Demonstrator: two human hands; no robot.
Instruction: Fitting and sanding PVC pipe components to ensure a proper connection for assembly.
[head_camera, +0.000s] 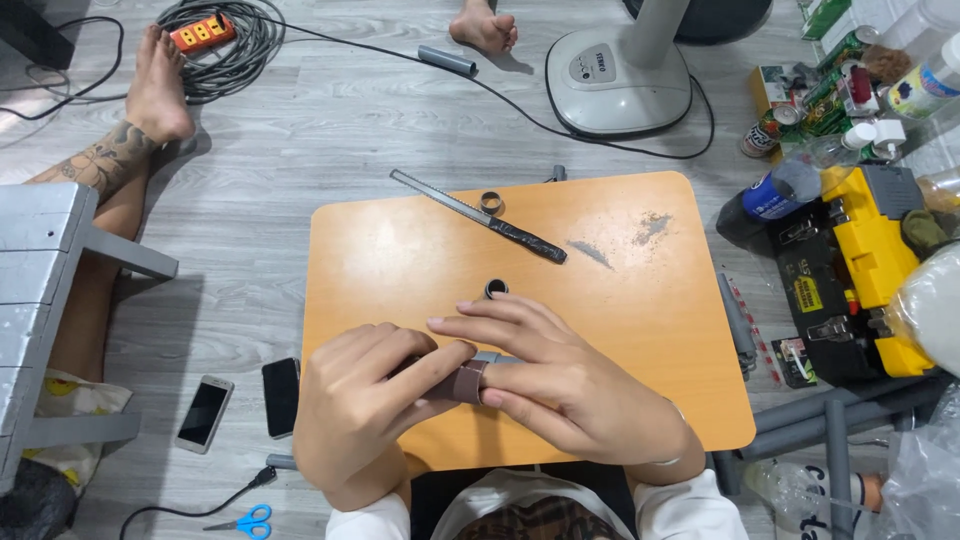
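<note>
On my surface (620, 330) I counted two small rings (491, 202) (496, 289) and one taped saw blade (478, 216). On the floor lay two phones (204, 412) (281, 396), one pair of blue scissors (245, 520) and one fan base (617, 80).

The room is bright with soft, even daylight, and it seems to come from the upper left, where the floor (330, 120) shines pale. Shadows are weak and fall to the lower right of things, like under the fan base (618, 80). The orange table (400, 250) shows a mild glossy sheen but no hard glare. The picture is sharp in the middle; the edges bend a little from the wide lens.
</note>
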